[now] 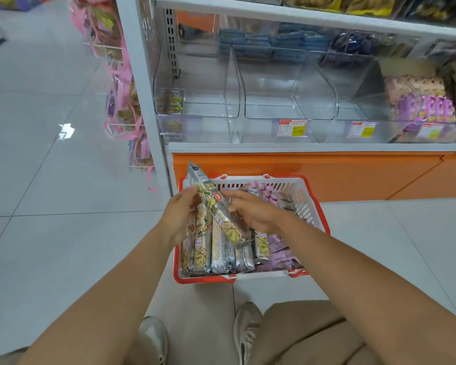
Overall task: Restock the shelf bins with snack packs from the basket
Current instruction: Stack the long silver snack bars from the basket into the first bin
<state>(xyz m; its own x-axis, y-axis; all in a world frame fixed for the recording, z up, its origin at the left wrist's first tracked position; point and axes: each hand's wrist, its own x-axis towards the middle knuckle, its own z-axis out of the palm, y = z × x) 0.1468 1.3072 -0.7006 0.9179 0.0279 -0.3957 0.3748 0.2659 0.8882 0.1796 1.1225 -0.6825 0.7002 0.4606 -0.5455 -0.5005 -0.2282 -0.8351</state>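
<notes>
The basket (206, 280), red-rimmed with white slatted walls, stands on the floor against the shelf unit's orange base (327, 175). Along its left wall a row of silver-and-yellow packs (221, 254) stands on end. The basket's purple packs (282, 248) fill the right side, partly hidden under the right forearm.

One raised pack (208, 191) sticks up out of the row, tilted, with its top end leaning over the basket's far left corner. The left hand (179, 217) grips it from the left: the thumb lies on the near face and the fingers are hidden behind the pack. The right hand (258, 214) meets its right edge with curled fingers. Its thumb is out of sight, so it seems to be holding the pack rather than merely touching it.

On the shelf above stand the clear bins (234, 83). In the leftmost, a few yellow-green packs (170, 102) sit in the front left corner, blurred by the plastic. At the right end, purple shelf packs (432, 110) are cut off by the frame edge. The price tags (292, 128) on the front lip are too small to read. Blue packets (261, 43) at the back are only a smear through the walls. Pink bags (119, 83) hang at the shelf's left end.
</notes>
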